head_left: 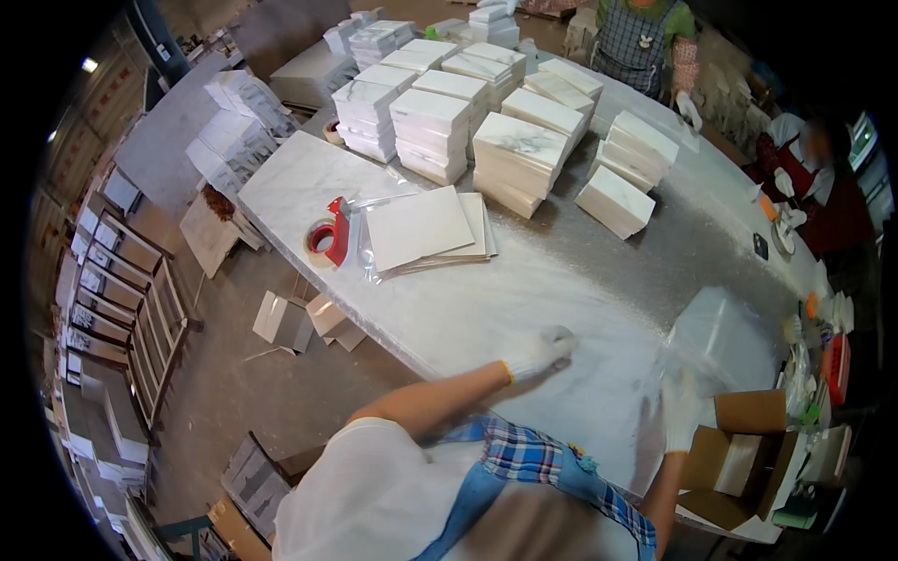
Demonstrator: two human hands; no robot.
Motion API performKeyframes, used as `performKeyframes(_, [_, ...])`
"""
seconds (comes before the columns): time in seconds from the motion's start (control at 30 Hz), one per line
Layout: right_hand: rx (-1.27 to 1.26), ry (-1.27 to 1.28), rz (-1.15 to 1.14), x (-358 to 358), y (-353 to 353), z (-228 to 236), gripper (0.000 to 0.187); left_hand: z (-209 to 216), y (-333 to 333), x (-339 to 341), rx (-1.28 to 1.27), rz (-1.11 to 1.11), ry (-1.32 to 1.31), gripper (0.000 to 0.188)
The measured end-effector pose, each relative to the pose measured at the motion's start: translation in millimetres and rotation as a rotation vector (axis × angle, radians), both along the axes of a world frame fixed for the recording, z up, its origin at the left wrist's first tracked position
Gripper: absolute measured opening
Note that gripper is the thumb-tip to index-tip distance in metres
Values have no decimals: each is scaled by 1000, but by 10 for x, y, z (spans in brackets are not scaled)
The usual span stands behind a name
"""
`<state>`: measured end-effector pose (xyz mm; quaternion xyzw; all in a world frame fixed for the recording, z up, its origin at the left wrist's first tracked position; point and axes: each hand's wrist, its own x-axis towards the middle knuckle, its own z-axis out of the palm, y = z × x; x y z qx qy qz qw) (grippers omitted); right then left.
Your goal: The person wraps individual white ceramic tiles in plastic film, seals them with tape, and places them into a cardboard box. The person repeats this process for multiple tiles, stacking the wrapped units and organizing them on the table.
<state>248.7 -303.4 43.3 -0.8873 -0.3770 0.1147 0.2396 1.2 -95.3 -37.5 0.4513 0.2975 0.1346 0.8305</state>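
Observation:
My left hand, in a white glove with a yellow cuff, is over the pale stone table, its fingers curled and nothing visible in them. To the right, my gloved right hand is smeared by motion, so its fingers do not show clearly. It is at the near edge of a white block in clear plastic wrapping; whether it grips the plastic I cannot tell. Just beside that hand, an open brown cardboard box has a white piece lying inside.
Flat pale cardboard sheets lie on clear plastic beside a red tape dispenser. Stacks of white marble tiles cover the far part of the table. One person in an apron stands beyond; another is at the right.

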Motion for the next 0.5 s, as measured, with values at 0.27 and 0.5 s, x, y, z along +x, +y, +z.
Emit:
performKeyframes(0.27, [-192,-237,-428,620,635,14,82,303,287,-642,-120,147,22,21])
performKeyframes(0.5, [-261,-230,-514,1312,714,-50,82,247,249,-740,-28,50,149,29])
